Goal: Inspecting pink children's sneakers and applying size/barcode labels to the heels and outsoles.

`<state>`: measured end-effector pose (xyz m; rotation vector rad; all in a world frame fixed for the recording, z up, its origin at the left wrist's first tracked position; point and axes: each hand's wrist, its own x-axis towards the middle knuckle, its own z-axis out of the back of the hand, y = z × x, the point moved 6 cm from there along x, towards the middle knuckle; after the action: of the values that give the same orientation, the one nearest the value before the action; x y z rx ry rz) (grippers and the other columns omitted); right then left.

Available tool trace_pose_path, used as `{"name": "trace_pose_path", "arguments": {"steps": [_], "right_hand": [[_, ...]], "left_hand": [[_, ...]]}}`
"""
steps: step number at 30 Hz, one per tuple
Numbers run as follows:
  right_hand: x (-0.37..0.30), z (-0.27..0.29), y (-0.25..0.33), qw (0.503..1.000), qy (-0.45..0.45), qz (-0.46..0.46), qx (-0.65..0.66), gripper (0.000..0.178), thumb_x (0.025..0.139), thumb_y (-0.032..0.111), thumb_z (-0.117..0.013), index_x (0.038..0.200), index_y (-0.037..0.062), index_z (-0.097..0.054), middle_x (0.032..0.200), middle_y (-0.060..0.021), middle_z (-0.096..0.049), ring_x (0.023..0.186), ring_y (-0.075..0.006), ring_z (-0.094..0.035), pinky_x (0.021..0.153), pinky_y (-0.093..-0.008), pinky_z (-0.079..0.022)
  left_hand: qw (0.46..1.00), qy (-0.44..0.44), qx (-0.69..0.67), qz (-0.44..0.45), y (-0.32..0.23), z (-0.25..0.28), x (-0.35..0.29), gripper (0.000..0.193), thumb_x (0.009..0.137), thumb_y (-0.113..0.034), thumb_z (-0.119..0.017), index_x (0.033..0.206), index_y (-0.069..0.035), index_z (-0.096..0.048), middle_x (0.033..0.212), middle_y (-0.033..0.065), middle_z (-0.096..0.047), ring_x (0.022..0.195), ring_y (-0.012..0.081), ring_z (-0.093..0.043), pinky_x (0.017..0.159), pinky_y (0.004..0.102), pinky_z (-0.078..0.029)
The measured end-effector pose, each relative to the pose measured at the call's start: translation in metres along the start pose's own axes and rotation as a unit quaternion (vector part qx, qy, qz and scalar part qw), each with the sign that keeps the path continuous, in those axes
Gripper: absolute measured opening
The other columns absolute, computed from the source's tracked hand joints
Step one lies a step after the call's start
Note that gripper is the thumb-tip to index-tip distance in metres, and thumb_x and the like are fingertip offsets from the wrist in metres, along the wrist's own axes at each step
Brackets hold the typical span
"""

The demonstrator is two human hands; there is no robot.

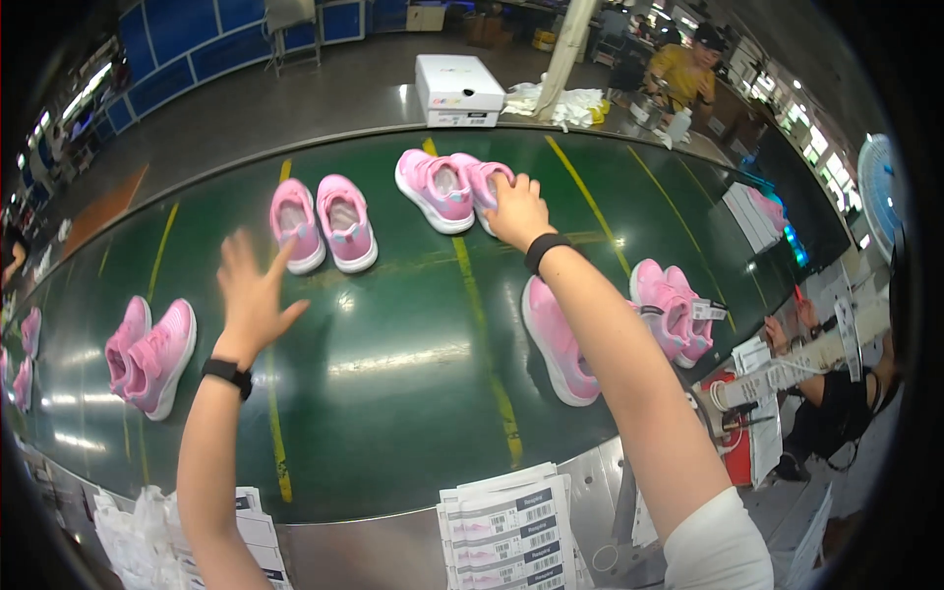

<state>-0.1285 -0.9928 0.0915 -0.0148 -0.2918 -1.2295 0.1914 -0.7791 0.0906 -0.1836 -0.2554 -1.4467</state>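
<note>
My right hand [518,209] is on the heel of a pink shoe [479,169], its fingers curled over the collar. The matching shoe [436,189] sits just left of it on the green conveyor belt [383,413]. My left hand [253,290] is over the belt with fingers spread, slightly blurred, holding nothing. Nearest to it is another pair of pink shoes, the left shoe [296,226] and the right shoe [347,224], with white soles. Below my right forearm lies a pink shoe [559,344], partly hidden by the arm.
Tagged pink shoes [674,310] stand at the right, and another pair [152,356] at the left. A white shoebox [458,90] is beyond the far edge. Printed label sheets [506,531] and white plastic bags [147,541] lie along the near edge. A person [681,74] is at far right.
</note>
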Motion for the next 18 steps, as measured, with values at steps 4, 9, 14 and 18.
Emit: {"name": "trace_pose_path", "arguments": {"steps": [4,9,14,18], "right_hand": [[0.025,-0.027,0.016,0.985,0.174,0.013,-0.004,0.071,0.081,0.048,-0.069,0.141,0.0238,-0.041,0.133,-0.0231,-0.052,0.129,-0.0434,-0.041,0.104,-0.0663,-0.029],[0.008,-0.048,0.011,0.990,0.130,-0.055,-0.031,0.063,0.081,0.052,-0.068,0.134,0.0241,-0.048,0.133,-0.0205,-0.051,0.130,-0.0405,-0.041,0.100,-0.0725,-0.028],[-0.041,-0.018,0.009,0.978,0.197,-0.069,0.023,0.060,0.077,0.051,-0.072,0.129,0.0252,-0.054,0.134,-0.0186,-0.050,0.129,-0.0384,-0.043,0.097,-0.0740,-0.029],[-0.091,0.007,0.002,0.983,0.184,-0.007,0.015,0.058,0.064,0.047,-0.075,0.116,0.0242,-0.065,0.120,-0.0122,-0.061,0.121,-0.0350,-0.051,0.096,-0.0663,-0.034]], "left_hand": [[0.977,0.163,-0.060,0.122,-0.020,-0.055,0.060,0.072,0.068,-0.066,-0.070,0.113,-0.010,-0.070,0.142,0.0425,-0.027,0.135,0.0614,-0.015,0.106,0.0704,-0.017],[0.972,0.158,-0.090,0.147,-0.031,-0.082,0.052,0.076,0.065,-0.063,-0.074,0.111,-0.004,-0.062,0.140,0.0433,-0.027,0.135,0.0591,-0.022,0.100,0.0742,-0.024],[0.996,0.074,0.006,0.050,-0.054,-0.037,0.076,0.081,0.069,-0.058,-0.074,0.134,-0.018,-0.048,0.148,0.0378,-0.019,0.139,0.0574,-0.011,0.095,0.0816,-0.016],[0.990,0.109,-0.072,0.060,-0.065,-0.037,0.085,0.062,0.071,-0.059,-0.068,0.124,-0.028,-0.061,0.123,0.0181,-0.059,0.121,0.0395,-0.051,0.093,0.0744,-0.032]]}}
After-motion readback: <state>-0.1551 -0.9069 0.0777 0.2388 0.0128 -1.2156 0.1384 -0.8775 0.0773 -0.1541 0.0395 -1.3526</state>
